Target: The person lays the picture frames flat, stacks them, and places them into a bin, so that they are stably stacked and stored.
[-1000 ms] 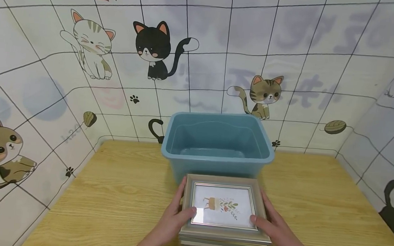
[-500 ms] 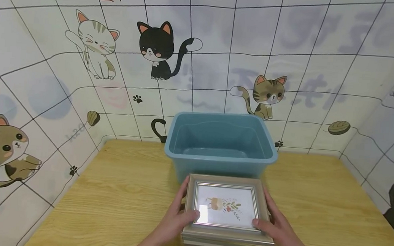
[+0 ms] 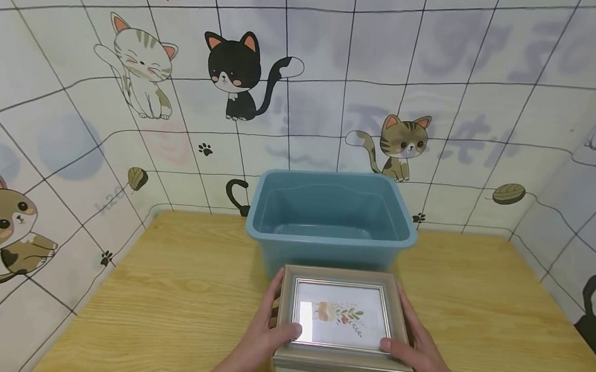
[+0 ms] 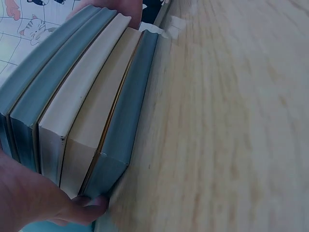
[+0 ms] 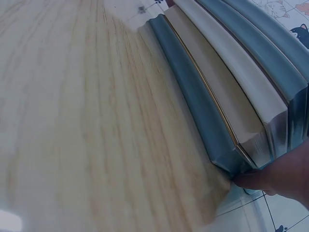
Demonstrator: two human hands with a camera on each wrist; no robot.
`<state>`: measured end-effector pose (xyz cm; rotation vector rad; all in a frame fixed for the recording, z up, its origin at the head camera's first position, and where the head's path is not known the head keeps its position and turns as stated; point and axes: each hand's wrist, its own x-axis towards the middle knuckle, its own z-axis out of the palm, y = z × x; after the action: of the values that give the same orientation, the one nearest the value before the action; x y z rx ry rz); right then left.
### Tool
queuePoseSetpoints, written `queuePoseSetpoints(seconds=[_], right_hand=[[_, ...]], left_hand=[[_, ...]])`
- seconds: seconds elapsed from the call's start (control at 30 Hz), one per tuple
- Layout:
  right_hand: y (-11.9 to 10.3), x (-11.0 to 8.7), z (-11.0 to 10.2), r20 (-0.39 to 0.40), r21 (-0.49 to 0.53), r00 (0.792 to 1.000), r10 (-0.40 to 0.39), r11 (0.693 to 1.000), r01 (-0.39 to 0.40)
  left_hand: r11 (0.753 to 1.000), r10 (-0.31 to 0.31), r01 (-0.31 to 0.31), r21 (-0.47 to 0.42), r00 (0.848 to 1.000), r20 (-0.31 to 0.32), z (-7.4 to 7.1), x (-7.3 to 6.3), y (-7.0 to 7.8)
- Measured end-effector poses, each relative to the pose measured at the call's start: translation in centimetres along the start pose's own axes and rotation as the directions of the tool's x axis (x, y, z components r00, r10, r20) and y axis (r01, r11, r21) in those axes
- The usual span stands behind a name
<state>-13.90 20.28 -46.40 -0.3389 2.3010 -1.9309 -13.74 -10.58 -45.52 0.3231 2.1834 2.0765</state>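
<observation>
A stack of several picture frames (image 3: 340, 359) lies in front of a blue plastic tub. The top frame, silvery beige, faces up with a print of a potted plant. My left hand (image 3: 263, 334) grips the stack's left side, thumb on the top frame and fingers down the edge. On the opposite side my right hand (image 3: 421, 349) holds it the same way. In the left wrist view blue-grey, white and beige frame edges (image 4: 82, 92) show in layers, with fingertips reaching under the lowest one. The right wrist view shows fingertips (image 5: 251, 180) at the lowest frame's corner.
The blue tub (image 3: 330, 240) stands open behind the stack, near the back wall. A wood-grain table (image 3: 186, 293) spreads to both sides. Tiled-pattern walls (image 3: 318, 49) with cartoon cats enclose the back and sides.
Both hands keep their hold on the stack. The top frame tips slightly and sits a little lower in the head view, and the whole view shifts slightly sideways.
</observation>
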Motion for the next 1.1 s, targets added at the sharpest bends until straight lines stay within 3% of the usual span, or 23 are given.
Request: queuePoseSetpoints(seconds=[0.33,0.6,0.73,1.1], right_hand=[[0.4,-0.6,0.1,-0.007,0.023,1.0,0.005,1.0,-0.005],[1.0,-0.6,1.2,-0.089,0.096,0.991,-0.105,0.989,0.113],[1.1,-0.6,1.6,-0.125,0.134,0.99,-0.064,0.988,0.081],[-0.3,-0.2,1.6,-0.085,0.17,0.996,0.007,0.985,0.007]], left_hand=[[1.0,-0.001,0.003,0.03,0.999,-0.045,0.6,-0.8,-0.1],[1.0,-0.006,0.007,0.011,0.995,-0.096,1.0,-1.0,-0.3],[0.999,-0.038,0.037,-0.016,0.993,-0.116,1.3,-0.9,-0.3],[0.995,-0.07,0.057,-0.083,0.985,-0.156,1.7,-0.4,0.1]])
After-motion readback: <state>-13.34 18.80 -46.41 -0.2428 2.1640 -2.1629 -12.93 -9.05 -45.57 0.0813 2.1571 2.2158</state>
